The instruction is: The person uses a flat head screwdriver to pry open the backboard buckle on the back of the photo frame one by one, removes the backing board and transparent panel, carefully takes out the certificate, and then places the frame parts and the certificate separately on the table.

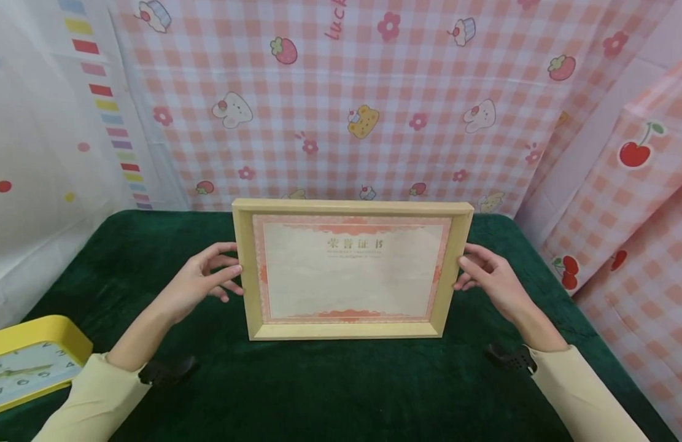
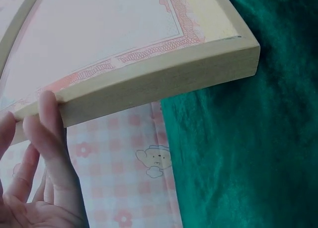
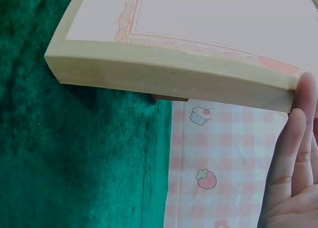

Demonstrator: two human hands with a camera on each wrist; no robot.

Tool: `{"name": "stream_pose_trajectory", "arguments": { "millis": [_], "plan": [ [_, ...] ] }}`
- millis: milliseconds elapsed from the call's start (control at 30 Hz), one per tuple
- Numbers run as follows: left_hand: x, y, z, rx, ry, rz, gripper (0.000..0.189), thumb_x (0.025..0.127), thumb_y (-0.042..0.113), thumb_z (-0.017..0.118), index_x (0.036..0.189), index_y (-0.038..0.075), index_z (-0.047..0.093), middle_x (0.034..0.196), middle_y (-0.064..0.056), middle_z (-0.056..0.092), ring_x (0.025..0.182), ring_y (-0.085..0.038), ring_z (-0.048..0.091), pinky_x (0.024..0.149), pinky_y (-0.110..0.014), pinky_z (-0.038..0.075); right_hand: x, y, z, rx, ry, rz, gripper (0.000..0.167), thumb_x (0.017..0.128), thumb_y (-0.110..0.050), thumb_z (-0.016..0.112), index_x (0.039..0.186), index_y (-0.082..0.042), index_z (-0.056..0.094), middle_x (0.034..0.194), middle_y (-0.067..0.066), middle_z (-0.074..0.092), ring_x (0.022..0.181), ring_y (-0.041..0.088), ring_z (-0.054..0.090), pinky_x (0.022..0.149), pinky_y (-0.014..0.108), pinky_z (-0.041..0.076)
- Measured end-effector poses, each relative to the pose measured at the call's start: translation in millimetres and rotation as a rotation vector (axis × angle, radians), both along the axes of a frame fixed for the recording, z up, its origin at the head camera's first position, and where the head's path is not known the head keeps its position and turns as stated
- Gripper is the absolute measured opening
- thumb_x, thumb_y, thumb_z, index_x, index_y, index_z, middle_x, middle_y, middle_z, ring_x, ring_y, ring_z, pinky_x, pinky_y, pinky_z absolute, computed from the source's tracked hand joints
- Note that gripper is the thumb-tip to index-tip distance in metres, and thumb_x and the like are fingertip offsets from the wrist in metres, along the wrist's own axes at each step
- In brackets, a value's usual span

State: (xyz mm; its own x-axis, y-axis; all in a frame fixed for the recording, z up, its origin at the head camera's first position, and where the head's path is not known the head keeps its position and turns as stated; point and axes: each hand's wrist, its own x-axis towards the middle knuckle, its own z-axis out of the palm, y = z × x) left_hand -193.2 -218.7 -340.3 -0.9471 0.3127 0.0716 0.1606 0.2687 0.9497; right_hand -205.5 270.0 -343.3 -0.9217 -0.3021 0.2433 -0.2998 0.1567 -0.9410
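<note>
A pale wooden picture frame (image 1: 352, 331) stands roughly upright over the dark green cloth, holding a certificate (image 1: 352, 282) with a pink-orange border and gold Chinese characters. On its left side, my left hand (image 1: 194, 282) pinches the edge, thumb to the front and other fingers spread. My right hand (image 1: 492, 279) grips the opposite side at about the same height. Both wrist views show fingertips against the outer edge of the wood, with the left hand (image 2: 44, 188) and right hand (image 3: 293, 188) partly cut off. The back of the frame is hidden.
A yellow-framed clock (image 1: 37, 350) lies at the left, beside my left forearm. Green velvety cloth (image 1: 329, 393) covers the table. Behind hangs a pink checked curtain (image 1: 329, 80); more patterned fabric (image 1: 644, 258) hangs on the right, and white dotted fabric (image 1: 37, 135) on the left.
</note>
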Motion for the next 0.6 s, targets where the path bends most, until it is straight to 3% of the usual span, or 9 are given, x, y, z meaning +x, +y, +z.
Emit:
{"name": "stream_pose_trajectory", "arguments": {
  "millis": [233, 600],
  "plan": [
    [-1.9, 1.1, 0.9, 0.056, -0.021, -0.041, 0.048, 0.090, 0.024, 0.052, 0.129, 0.004, 0.032, 0.111, -0.025, 0.047, 0.079, -0.031, 0.062, 0.066, -0.039, 0.049, 0.3, -1.6, 1.7, 0.034, 0.020, -0.034, 0.030, 0.093, -0.013, 0.044, 0.121, -0.003, 0.047, 0.089, 0.003, 0.061, 0.065, 0.018, 0.061, 0.062, 0.028, 0.049],
    [2.6, -0.3, -1.6, 0.102, -0.017, -0.070, 0.045, 0.091, 0.021, 0.050, 0.129, 0.004, 0.032, 0.111, -0.025, 0.044, 0.080, -0.034, 0.061, 0.068, -0.041, 0.049, 7.2, -1.3, 5.8, 0.123, 0.046, -0.062, 0.039, 0.094, -0.018, 0.043, 0.127, 0.004, 0.040, 0.096, 0.004, 0.062, 0.068, 0.025, 0.063, 0.063, 0.032, 0.050]
  ]
}}
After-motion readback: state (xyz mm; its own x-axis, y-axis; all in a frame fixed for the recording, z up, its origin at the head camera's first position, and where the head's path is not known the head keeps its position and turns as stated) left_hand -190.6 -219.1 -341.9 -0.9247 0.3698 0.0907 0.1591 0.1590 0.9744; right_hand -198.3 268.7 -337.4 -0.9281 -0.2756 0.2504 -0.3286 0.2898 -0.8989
